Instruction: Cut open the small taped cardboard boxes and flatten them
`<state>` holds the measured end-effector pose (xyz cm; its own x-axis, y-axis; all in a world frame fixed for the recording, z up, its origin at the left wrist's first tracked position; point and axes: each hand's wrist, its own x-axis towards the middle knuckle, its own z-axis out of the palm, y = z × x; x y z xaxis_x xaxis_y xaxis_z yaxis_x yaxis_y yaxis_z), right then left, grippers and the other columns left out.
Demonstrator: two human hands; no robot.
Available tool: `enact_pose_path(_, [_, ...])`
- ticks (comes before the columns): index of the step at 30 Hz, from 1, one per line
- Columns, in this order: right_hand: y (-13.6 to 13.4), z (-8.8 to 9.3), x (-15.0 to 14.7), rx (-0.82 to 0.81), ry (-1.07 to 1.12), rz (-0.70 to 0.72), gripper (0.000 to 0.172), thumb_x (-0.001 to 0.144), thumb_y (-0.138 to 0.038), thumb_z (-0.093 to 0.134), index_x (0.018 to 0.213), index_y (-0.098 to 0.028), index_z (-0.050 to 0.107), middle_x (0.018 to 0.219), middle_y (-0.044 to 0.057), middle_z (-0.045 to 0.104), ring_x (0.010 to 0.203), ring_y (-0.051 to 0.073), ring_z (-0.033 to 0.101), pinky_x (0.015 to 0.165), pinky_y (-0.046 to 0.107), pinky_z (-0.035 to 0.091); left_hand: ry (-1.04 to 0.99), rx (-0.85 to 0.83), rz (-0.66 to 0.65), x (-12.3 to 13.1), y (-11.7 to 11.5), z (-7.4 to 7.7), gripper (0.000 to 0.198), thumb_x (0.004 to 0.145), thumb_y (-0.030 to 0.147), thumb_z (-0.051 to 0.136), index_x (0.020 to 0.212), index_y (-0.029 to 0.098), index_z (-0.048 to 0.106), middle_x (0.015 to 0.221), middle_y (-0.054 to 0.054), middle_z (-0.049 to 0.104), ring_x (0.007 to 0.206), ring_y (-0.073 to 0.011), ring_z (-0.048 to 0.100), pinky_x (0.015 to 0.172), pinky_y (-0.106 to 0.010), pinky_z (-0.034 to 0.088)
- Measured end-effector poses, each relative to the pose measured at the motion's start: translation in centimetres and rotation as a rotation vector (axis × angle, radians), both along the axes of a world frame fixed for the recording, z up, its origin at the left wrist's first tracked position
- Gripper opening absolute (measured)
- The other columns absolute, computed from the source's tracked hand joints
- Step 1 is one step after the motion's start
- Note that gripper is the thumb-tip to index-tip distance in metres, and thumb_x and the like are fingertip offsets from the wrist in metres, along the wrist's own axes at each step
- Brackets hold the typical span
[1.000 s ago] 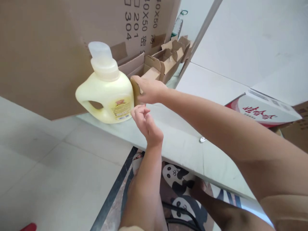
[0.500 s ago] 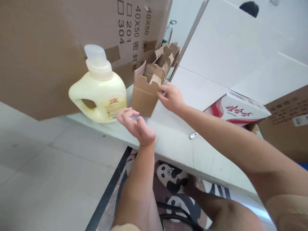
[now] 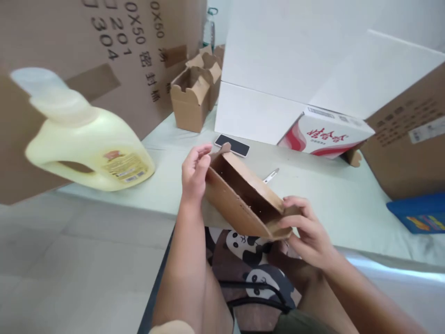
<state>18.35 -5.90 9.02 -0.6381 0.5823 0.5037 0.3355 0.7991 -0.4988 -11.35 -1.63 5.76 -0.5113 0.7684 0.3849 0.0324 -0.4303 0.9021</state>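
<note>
A brown cardboard box (image 3: 236, 208) hangs tilted between my two hands, over the near edge of the surface, its open side facing up toward me. My left hand (image 3: 195, 172) grips its left end, thumb toward me and fingers behind. At the right end, my right hand (image 3: 308, 229) holds the flap and edge between fingers and thumb. The inside of the box looks dark, and its underside is hidden. Several similar open cardboard boxes (image 3: 189, 109) stand in a row farther back.
A yellow jug (image 3: 86, 148) stands at left before a large printed carton (image 3: 139, 83). A phone-like dark slab (image 3: 232, 145) and a small white tool (image 3: 271, 175) lie behind the held box. A red-and-white box (image 3: 327, 134) and a blue packet (image 3: 419, 213) are at right.
The front cardboard box has left the row and come toward me, now tilted and held by both hands. My left hand has closed on it. The view has shifted right.
</note>
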Motion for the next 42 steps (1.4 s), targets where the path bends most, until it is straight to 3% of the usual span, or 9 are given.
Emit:
enact_pose_path(5, [0.9,0.6,1.0,0.209,-0.155,-0.078,0.042,0.074,-0.005,0.056,0.106,-0.030,0.067,0.115,0.008,0.056,0.114,0.030,0.056,0.093,0.051,0.052,-0.029,0.028,0.048,2.1,1.1,0.4,0.025,0.075,0.034,0.058,0.097,0.023,0.064,0.109,-0.006,0.070,0.110,-0.0255,0.065,0.101,-0.043,0.051])
enact_pose_path(13, [5.3,0.4,2.7,0.182,-0.216,-0.462,0.058,0.074,-0.009,0.057,0.127,-0.029,0.068,0.104,0.012,0.058,0.093,0.030,0.058,0.080,0.051,0.053,0.015,0.104,0.025,3.8,2.5,0.4,0.037,0.076,0.055,0.050,0.095,0.024,0.053,0.104,-0.009,0.065,0.109,-0.0287,0.065,0.100,-0.048,0.050])
enact_pose_path(21, [7.3,0.3,4.0,-0.063,0.038,-0.318,0.083,0.077,-0.011,0.055,0.154,-0.038,0.039,0.112,0.006,0.071,0.080,0.021,0.065,0.073,0.040,0.057,0.132,0.111,0.068,4.4,3.0,0.4,0.040,0.078,0.064,0.044,0.089,0.026,0.052,0.101,-0.008,0.064,0.108,-0.0299,0.064,0.101,-0.051,0.049])
enact_pose_path(24, [7.3,0.1,3.8,-0.190,0.098,-0.318,0.079,0.084,-0.014,0.054,0.156,-0.038,0.031,0.142,0.008,0.061,0.068,0.015,0.063,0.070,0.038,0.058,0.103,0.108,0.014,4.7,2.8,0.2,0.039,0.078,0.062,0.050,0.088,0.025,0.055,0.087,-0.006,0.066,0.089,-0.0257,0.067,0.090,-0.046,0.053])
enact_pose_path(27, [7.5,-1.1,3.2,-0.271,0.127,-0.324,0.067,0.089,-0.020,0.056,0.151,-0.037,0.036,0.147,0.009,0.057,0.060,0.012,0.059,0.066,0.036,0.058,0.101,0.074,-0.027,5.2,3.0,-0.3,0.042,0.082,0.066,0.055,0.089,0.024,0.056,0.076,-0.004,0.066,0.078,-0.0219,0.066,0.082,-0.041,0.054])
enact_pose_path(32, [8.0,-3.6,2.3,-0.189,0.290,-0.541,0.074,0.079,-0.033,0.074,0.146,-0.030,0.041,0.149,0.015,0.047,0.100,0.025,0.065,0.083,0.044,0.059,0.405,-0.031,0.156,5.7,3.4,-1.4,0.058,0.078,0.062,0.072,0.118,0.024,0.056,0.108,-0.007,0.066,0.103,-0.0223,0.065,0.097,-0.042,0.051])
enact_pose_path(35, [8.0,-4.0,2.6,-0.290,0.325,-0.318,0.060,0.084,-0.029,0.066,0.141,-0.031,0.048,0.138,0.011,0.059,0.120,0.029,0.062,0.100,0.049,0.053,0.620,-0.045,0.178,5.8,3.3,-1.5,0.057,0.081,0.059,0.069,0.126,0.025,0.061,0.145,-0.012,0.048,0.133,-0.0287,0.051,0.112,-0.048,0.043])
enact_pose_path(39, [7.9,-4.2,3.6,-0.378,0.325,0.140,0.027,0.092,-0.032,0.052,0.113,-0.027,0.069,0.129,0.008,0.067,0.130,0.030,0.058,0.116,0.054,0.040,0.840,-0.117,0.122,5.7,2.9,-1.3,0.036,0.093,0.049,0.054,0.108,0.025,0.077,0.151,-0.009,0.044,0.141,-0.0308,0.044,0.119,-0.052,0.035])
enact_pose_path(42, [8.0,-5.0,3.8,-0.508,0.469,-0.017,0.033,0.093,-0.044,0.054,0.120,-0.029,0.065,0.142,0.008,0.060,0.137,0.030,0.052,0.115,0.051,0.041,0.902,-0.191,0.096,5.0,2.8,-1.3,0.029,0.092,0.038,0.055,0.102,0.027,0.080,0.149,-0.007,0.049,0.140,-0.0309,0.044,0.120,-0.053,0.034])
